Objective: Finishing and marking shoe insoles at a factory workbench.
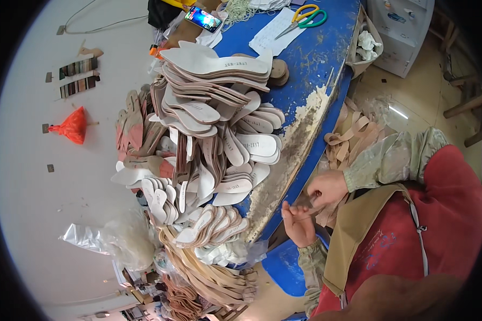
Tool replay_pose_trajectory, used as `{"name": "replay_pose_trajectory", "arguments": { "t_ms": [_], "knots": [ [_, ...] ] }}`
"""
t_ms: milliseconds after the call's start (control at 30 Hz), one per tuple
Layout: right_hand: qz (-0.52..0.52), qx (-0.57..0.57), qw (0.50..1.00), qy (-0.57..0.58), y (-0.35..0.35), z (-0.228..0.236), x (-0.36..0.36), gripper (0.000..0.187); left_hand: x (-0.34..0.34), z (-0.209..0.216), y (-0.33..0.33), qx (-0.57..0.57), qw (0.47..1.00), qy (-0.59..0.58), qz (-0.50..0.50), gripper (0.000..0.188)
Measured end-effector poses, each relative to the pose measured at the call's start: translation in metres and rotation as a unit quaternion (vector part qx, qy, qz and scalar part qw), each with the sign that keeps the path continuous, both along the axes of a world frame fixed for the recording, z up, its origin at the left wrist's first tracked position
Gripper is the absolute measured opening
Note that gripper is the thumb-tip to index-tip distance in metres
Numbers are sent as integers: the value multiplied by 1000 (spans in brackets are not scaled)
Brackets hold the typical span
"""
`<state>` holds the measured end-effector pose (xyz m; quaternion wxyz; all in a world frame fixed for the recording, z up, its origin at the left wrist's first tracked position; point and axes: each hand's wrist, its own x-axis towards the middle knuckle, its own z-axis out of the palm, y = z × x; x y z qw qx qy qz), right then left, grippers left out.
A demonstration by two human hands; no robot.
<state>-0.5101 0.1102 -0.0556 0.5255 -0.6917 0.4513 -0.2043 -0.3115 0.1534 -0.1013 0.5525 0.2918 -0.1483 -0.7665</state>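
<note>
My right hand [327, 189] is closed, with its fingers bent down toward my left hand [300, 224]. Close below it, my left hand is turned palm up, with its fingers curled into a pinch. Something small and brownish lies between the fingertips, too blurred to make out. Beige strips [353, 134] lie in loose coils beside my right forearm, and more beige material shows beneath that hand. Both hands are just off the edge of the blue table [321, 51]. White and brown insoles [219, 63] stand in tall stacks on the table, left of my hands.
Scissors with yellow and green handles [303, 20] rest on a paper sheet [276, 36]. A lit phone [203, 19] lies near them. Long tan strips [209, 270] hang below the stacks, beside a blue bin [284, 267]. A white cabinet [399, 35] stands at upper right.
</note>
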Motion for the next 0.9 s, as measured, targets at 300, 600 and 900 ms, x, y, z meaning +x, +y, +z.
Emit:
{"name": "replay_pose_trajectory", "arguments": {
  "t_ms": [300, 600, 900],
  "knots": [
    [-112, 177, 956, -205, -4, 3, -12, 18, -56, 11, 20, -89, 886, -412, -192, 22],
    [-238, 126, 917, -295, 0, -16, -28, 14, -81, 21, -10, -148, 869, -447, -150, 22],
    [-252, 54, 929, -266, -22, -15, -55, 13, -57, 139, -90, -250, 647, -688, -215, 27]
  ]
}}
